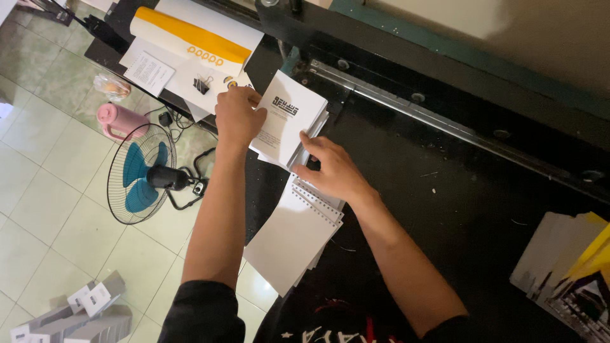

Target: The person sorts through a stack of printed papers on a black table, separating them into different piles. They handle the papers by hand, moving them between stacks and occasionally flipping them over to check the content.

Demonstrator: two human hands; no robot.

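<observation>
From the head view, a small stack of white printed booklets (289,121) lies near the left edge of the black worktop (457,209), its long axis running diagonally from the lower left toward the metal rail (445,127) at the worktop's back, with a black square emblem on the top cover at the end nearer that rail. The left hand (238,115) rests on the stack's left edge, fingers curled over the paper in a closed grip on that side. The right hand (333,170) presses against the stack's lower right corner, fingers bent and pinching the sheet edges. Just below it, a second pile of white sheets with a punched row of holes (295,235) lies on the same diagonal and hangs out over the worktop's left edge, the holes at its upper end. Off the back left corner sit a white sheet with a broad yellow band (190,41), a small white slip with printed lines (149,71) and a black binder clip (202,84). At the right edge lies a fanned stack of grey and yellow covers (569,267). On the tiled floor stand a blue-bladed fan (141,173), a pink jug (119,121) and grey cartons with white labels (76,314).
</observation>
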